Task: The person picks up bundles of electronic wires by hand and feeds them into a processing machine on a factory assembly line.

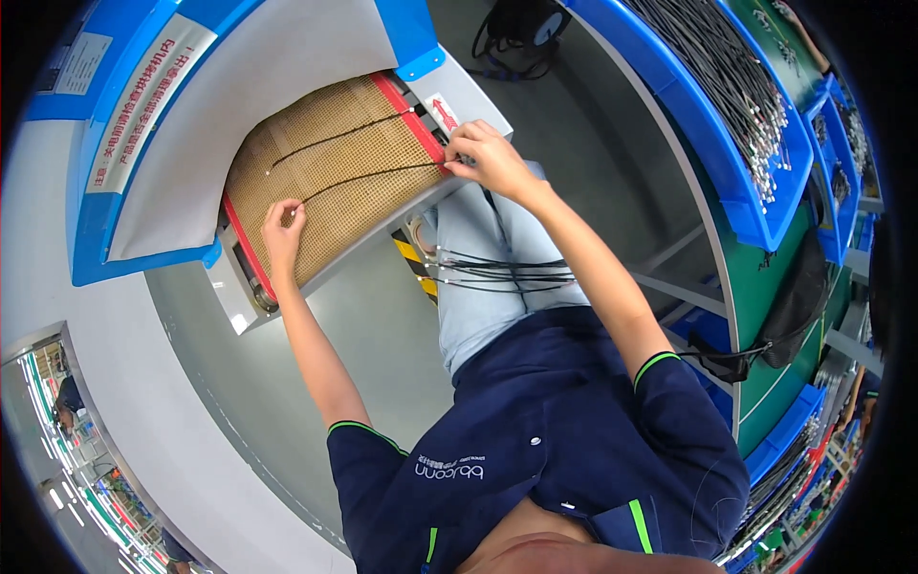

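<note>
A thin black cable point(368, 175) stretches across the tan mesh conveyor belt point(359, 215), between my two hands. At its left end, my left hand point(283, 228) pinches the cable near a small light tip, over the near left part of the belt. My right hand point(486, 159) is closed on the other end, at the belt's red right edge. Farther back on the mesh lies a second black cable point(339, 140), with small light ends, touched by neither hand. Several more black cables point(502, 272) rest across my lap.
A white hood with a blue frame point(91, 220) covers the belt's far left. Blue bins of cables point(712, 86) stand on a green bench point(712, 206) to my right. A black bag point(789, 311) hangs at that bench. Yellow-black striped tape point(414, 263) marks something below the belt.
</note>
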A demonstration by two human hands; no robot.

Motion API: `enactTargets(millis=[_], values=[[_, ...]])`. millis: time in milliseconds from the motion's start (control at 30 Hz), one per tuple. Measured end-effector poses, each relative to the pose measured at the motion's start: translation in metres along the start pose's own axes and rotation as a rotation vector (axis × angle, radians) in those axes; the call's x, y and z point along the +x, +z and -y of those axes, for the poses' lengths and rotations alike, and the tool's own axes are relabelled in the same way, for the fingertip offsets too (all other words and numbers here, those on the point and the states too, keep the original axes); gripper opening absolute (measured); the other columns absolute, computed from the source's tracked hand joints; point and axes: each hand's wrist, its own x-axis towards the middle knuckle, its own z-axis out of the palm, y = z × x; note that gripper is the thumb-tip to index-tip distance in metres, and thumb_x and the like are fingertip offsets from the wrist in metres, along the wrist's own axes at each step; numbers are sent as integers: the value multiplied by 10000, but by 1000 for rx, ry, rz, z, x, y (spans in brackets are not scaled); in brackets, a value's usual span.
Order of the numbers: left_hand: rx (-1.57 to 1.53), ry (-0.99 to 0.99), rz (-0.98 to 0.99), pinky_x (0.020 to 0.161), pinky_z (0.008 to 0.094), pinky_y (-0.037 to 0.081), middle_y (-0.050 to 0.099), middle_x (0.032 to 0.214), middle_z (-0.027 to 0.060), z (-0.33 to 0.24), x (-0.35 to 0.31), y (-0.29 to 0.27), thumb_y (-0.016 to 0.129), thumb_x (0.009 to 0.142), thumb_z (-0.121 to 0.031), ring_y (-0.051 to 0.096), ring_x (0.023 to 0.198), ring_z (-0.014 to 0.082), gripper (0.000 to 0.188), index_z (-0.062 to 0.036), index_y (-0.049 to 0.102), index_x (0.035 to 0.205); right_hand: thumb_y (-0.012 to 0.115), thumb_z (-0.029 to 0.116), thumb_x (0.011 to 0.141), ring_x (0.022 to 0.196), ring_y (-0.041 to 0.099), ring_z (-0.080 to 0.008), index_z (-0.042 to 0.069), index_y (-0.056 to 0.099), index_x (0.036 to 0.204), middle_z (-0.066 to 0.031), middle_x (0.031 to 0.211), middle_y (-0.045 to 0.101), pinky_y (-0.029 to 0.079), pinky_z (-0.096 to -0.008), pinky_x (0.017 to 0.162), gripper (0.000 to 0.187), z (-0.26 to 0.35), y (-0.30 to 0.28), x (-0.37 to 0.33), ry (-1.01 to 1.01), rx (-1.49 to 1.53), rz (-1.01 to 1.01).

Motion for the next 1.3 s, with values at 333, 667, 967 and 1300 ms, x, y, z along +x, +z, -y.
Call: enactTargets(millis=[333, 667, 967, 1300], values=[[98, 98, 60, 901, 345, 440, 588, 1089, 108, 37, 15, -8, 672, 795, -119, 557, 1034, 261, 215, -39, 635, 991, 698, 107, 728, 1029, 512, -284, 77, 631, 875, -67, 1023, 563, 424, -382, 889, 164, 1, 14, -1, 19, 1, -103], [-95, 101, 14, 881, 316, 442, 618, 1047, 96, -62, -99, 134, 577, 868, -53, 581, 986, 219, 196, -9, 595, 1059, 707, 218, 743, 1019, 528, -288, 83, 675, 854, -90, 957, 615, 419, -374, 911, 177, -62, 2, -210, 396, -42, 563], [-303, -16, 397, 889, 344, 439, 594, 1080, 117, -131, -189, 254, 591, 852, -66, 569, 1014, 279, 210, -43, 614, 1060, 717, 201, 718, 897, 591, -267, 58, 671, 770, -73, 856, 648, 446, -371, 839, 159, -86, -30, -281, 396, -44, 504], [-92, 124, 529, 905, 388, 412, 582, 1099, 127, -168, -213, 280, 542, 905, -177, 511, 1078, 304, 245, -52, 577, 1112, 677, 205, 793, 763, 619, -269, 48, 695, 863, -109, 811, 652, 477, -350, 707, 174, -83, -98, -294, 583, 278, 302]])
